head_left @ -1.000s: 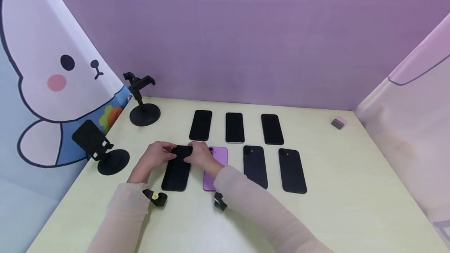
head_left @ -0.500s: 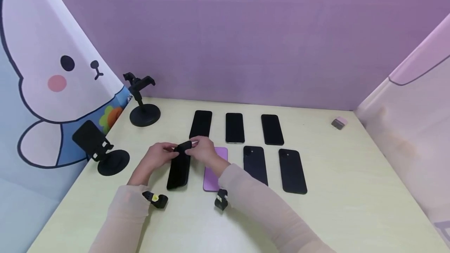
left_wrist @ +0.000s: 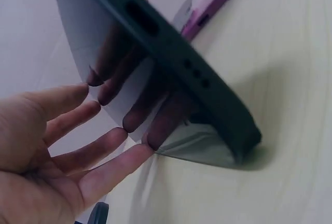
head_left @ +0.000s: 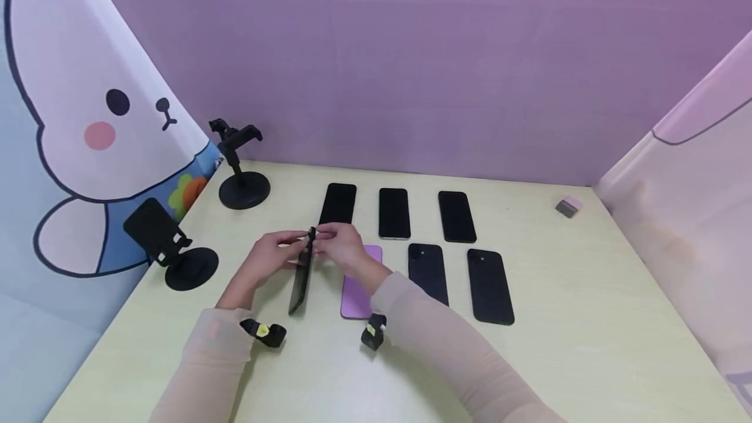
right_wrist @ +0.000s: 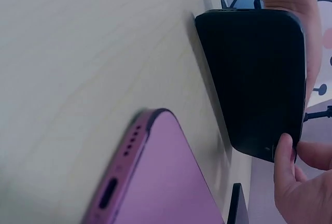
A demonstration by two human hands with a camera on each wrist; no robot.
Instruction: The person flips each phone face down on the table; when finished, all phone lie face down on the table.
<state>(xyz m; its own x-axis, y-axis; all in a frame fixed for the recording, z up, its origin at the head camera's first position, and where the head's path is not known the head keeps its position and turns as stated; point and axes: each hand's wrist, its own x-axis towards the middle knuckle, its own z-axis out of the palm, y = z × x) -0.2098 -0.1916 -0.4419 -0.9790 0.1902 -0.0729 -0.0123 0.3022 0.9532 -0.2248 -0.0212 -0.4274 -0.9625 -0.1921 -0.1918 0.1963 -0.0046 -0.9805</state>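
A black smartphone (head_left: 300, 279) stands tipped up on its long side, almost edge-on in the head view. My right hand (head_left: 345, 248) pinches its far upper corner between thumb and fingers; the right wrist view shows this grip, with the thumb flat on the dark back. On the other side is my left hand (head_left: 271, 258). Its fingers (left_wrist: 111, 169) are extended in the left wrist view, their tips against the glossy screen, which mirrors them. Under my right wrist lies a purple smartphone (head_left: 356, 296), partly hidden by the forearm.
Two dark phones, a nearer one (head_left: 428, 273) and one farther right (head_left: 490, 287), lie camera side up. Behind them is a row of three more, including a middle phone (head_left: 393, 214). Black stands (head_left: 244, 190) occupy the left side. A small two-tone block (head_left: 568, 206) sits far right.
The black smartphone has gone from lying flat to standing on its long side. My right hand has raised its far corner slightly; my left hand has stayed beside it.
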